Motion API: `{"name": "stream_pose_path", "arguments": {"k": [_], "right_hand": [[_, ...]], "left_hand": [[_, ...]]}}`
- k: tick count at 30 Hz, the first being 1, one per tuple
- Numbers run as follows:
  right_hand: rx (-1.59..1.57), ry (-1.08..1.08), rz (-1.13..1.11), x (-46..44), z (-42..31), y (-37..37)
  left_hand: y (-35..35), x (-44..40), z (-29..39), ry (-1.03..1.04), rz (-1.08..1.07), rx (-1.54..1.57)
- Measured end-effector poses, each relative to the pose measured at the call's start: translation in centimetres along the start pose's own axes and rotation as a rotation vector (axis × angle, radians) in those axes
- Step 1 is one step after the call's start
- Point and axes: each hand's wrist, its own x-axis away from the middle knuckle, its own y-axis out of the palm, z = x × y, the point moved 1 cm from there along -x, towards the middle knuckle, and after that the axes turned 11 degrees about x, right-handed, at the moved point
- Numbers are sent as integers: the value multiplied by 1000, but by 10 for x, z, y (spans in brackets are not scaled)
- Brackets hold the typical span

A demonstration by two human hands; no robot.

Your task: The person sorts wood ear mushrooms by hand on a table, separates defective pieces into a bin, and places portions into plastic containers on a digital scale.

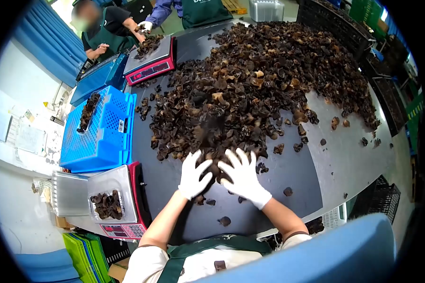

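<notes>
Pile of dark-brown, ruffled fungus pieces (250, 89) on grey surface (290, 177); white-gloved left hand (192, 179) and right hand (245, 181) spread at its near edge.
Risk: hard sweep could scatter loose pieces off the rim; left forearm could jog red-and-silver scale (140, 193). White label (121, 126) on blue plastic crate (80, 146): illegible.

Blue curtain (49, 40) beside a white wall (26, 66) — papers (30, 137) on it — greyish floor (401, 158).

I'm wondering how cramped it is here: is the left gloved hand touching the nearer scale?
Apart. The head view shows dark tabletop between the left hand and the nearer scale.
</notes>
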Motion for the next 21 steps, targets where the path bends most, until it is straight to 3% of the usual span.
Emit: {"name": "stream_pose_path", "arguments": {"k": [4, 6, 8, 9, 10, 11, 12, 13, 16, 17, 21], "right_hand": [[-66, -256, -105, 55, -18, -5], [-146, -267, -35, 72, -21, -14], [-172, -135, 38, 69, -9, -30], [-266, 38, -80, 64, 6, -33], [-201, 163, -45, 61, 11, -29], [-144, 289, -16, 59, 17, -25], [71, 360, 170, 59, 18, -13], [94, 372, 63, 58, 16, -4], [-138, 166, 67, 57, -21, 6], [-33, 37, 59, 61, -36, 3], [-207, -306, -234, 91, -81, 3]], "left_hand": [[-25, 49, 45, 47, -150, -94], [-30, 72, 37, -17, 8, -59], [-38, 79, 18, -130, 174, -11], [-34, 79, 7, -236, 268, -32], [-35, 75, 2, -340, 360, -53], [-32, 69, -2, -356, 328, -78], [-29, 59, -3, -369, 295, -103], [-23, 54, -4, -326, 166, -130], [-6, 57, 18, -135, -5, -31], [-7, 61, 28, -117, -9, 6], [-25, 109, 46, -235, 105, -35]]}}
